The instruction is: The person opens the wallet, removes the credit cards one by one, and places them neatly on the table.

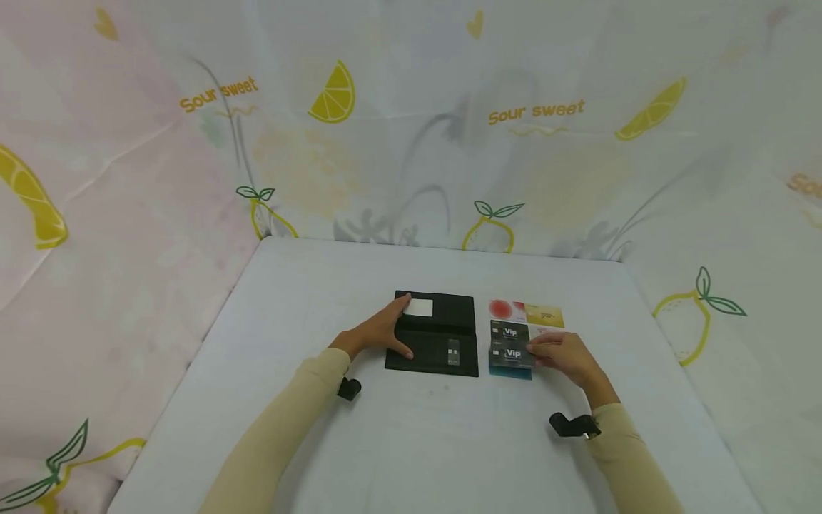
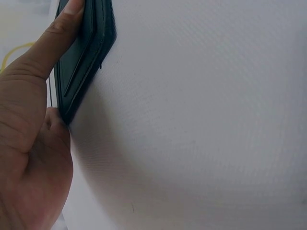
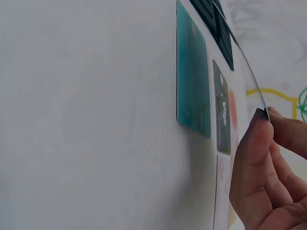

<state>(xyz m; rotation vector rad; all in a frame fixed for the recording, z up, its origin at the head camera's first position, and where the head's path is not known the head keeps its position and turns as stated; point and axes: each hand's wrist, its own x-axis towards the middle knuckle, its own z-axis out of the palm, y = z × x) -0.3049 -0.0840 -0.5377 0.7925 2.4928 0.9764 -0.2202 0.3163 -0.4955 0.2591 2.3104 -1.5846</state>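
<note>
A black wallet (image 1: 427,350) lies unfolded on the table, with a white card (image 1: 420,308) in its upper half and a clear window in the lower. My left hand (image 1: 379,330) rests across its left side, thumb (image 2: 57,38) laid straight on the dark surface. My right hand (image 1: 565,357) pinches a dark Vip card (image 1: 511,355) between thumb and index finger; in the right wrist view the card appears edge-on, raised off the table. Under it lies a teal card (image 3: 193,81). Another Vip card (image 1: 507,332) lies just beyond.
Beyond the Vip cards lie a card with a red circle (image 1: 501,309) and a gold card (image 1: 544,315). A pinkish card (image 1: 542,330) is partly hidden by my right hand. A lemon-print cloth (image 1: 411,157) hangs behind the white table (image 1: 424,442).
</note>
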